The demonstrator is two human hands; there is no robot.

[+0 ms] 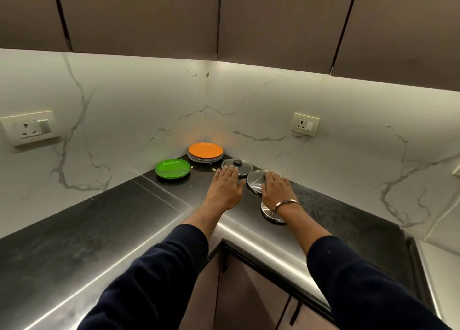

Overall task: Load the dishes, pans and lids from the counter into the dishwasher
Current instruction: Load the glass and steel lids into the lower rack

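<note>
Both arms reach into the corner of a dark counter (99, 225). My left hand (225, 189) lies flat with straight fingers, its fingertips at the near rim of a glass lid with a black knob (240, 166). My right hand (275, 189) rests on a larger steel lid (255, 182), covering its right half; whether its fingers grip the knob is hidden. A third steel lid (268, 212) lies under my right wrist. Farther back sit a green plate (172, 169) and an orange plate (205, 150) on top of a stack.
Marble-look backsplash walls meet at the corner behind the dishes. Wall sockets sit at the left (31, 127) and right (305, 124). Brown upper cabinets hang overhead. Lower cabinet doors (249, 292) are below the counter's steel front edge. No dishwasher is in view.
</note>
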